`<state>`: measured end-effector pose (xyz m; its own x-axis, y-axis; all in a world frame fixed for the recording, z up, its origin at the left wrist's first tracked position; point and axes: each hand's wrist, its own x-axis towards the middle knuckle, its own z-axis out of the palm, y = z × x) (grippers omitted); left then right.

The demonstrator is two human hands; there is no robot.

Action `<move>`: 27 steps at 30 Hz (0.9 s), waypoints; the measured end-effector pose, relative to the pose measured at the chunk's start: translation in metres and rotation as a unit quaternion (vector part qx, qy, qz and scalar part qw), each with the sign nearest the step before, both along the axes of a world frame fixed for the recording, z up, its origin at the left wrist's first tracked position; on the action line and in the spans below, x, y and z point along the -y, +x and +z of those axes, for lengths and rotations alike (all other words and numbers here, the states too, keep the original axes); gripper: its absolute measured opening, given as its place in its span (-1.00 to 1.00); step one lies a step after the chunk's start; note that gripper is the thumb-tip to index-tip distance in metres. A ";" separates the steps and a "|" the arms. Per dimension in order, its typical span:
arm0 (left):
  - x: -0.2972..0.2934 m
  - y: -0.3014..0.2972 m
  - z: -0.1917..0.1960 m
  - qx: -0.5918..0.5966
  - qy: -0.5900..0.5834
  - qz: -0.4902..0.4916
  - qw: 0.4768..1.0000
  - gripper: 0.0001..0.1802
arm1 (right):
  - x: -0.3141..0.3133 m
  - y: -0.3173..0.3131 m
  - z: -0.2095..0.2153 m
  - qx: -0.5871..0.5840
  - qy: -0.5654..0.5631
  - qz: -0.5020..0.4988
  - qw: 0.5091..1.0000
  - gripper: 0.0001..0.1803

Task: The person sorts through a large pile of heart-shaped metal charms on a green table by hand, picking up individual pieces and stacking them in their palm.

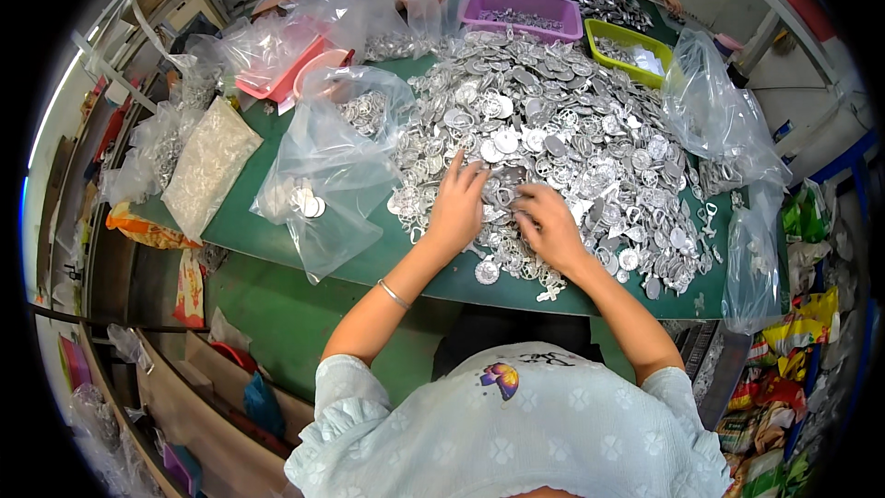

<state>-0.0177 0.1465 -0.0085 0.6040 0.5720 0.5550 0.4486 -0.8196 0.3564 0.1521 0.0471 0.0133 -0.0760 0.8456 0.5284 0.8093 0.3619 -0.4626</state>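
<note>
Head view, two hands (459, 202) (550, 224), touching metal pieces (590, 120)

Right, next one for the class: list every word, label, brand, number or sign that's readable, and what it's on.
I won't copy wording, only say where it stands:
Pale shirt: dark script beside a butterfly print, not quoted.
Coloured bags on the right: printing, mostly small or blurred.
Silvery metal pieces: raised designs; any lettering is too small to read.

There is one large metal heap (572, 120), one purple tray (528, 31) and one lime tray (623, 70).
</note>
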 end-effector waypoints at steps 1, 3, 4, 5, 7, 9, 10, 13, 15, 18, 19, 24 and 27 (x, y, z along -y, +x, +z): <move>-0.002 -0.003 0.000 0.016 -0.005 0.002 1.000 -0.53 | -0.007 0.003 0.000 -0.053 0.014 -0.001 0.998 -0.71; -0.011 0.011 0.009 0.088 -0.025 0.051 0.995 -0.59 | -0.031 0.003 0.021 -0.053 0.062 -0.018 0.996 -0.68; -0.018 0.023 0.023 0.091 -0.008 0.071 0.993 -0.60 | -0.045 0.003 0.023 -0.037 0.073 -0.031 0.996 -0.63; -0.024 0.031 0.033 0.095 0.014 0.095 0.991 -0.62 | -0.059 0.001 0.026 -0.020 0.089 -0.041 0.995 -0.58; -0.038 0.039 0.015 0.020 0.010 0.128 0.991 -0.62 | -0.078 -0.001 0.005 0.068 0.056 -0.055 0.995 -0.53; -0.043 0.040 0.008 -0.021 0.011 0.133 0.991 -0.61 | -0.083 -0.001 -0.008 0.114 0.012 -0.061 0.992 -0.46; -0.041 0.035 0.005 -0.026 0.011 0.123 0.992 -0.60 | -0.077 -0.003 -0.005 0.103 -0.002 -0.048 0.994 -0.46; -0.027 0.021 0.003 -0.013 0.004 0.081 0.997 -0.61 | -0.059 -0.008 -0.003 0.067 -0.031 -0.015 0.997 -0.42; -0.017 0.013 0.001 0.016 -0.015 0.052 0.998 -0.61 | -0.049 -0.010 -0.005 0.069 -0.023 0.001 0.997 -0.39; 0.000 -0.002 -0.001 0.029 -0.048 0.043 0.997 -0.61 | -0.034 -0.016 -0.005 0.069 -0.030 0.042 0.996 -0.35; 0.006 -0.006 -0.001 0.033 -0.065 0.042 0.996 -0.61 | -0.029 -0.018 -0.003 0.078 -0.030 0.044 0.996 -0.34; 0.030 -0.017 0.002 0.065 -0.094 0.048 0.992 -0.61 | -0.016 -0.024 0.003 0.109 -0.025 0.055 0.992 -0.34; 0.045 -0.021 0.003 0.089 -0.128 0.054 0.986 -0.60 | -0.009 -0.028 0.004 0.117 -0.020 0.068 0.991 -0.44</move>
<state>-0.0389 0.1013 -0.0059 0.4381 0.7623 0.4764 0.4394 -0.6440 0.6263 0.1242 0.0563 0.0172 -0.3073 0.8390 0.4491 0.8414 0.4600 -0.2835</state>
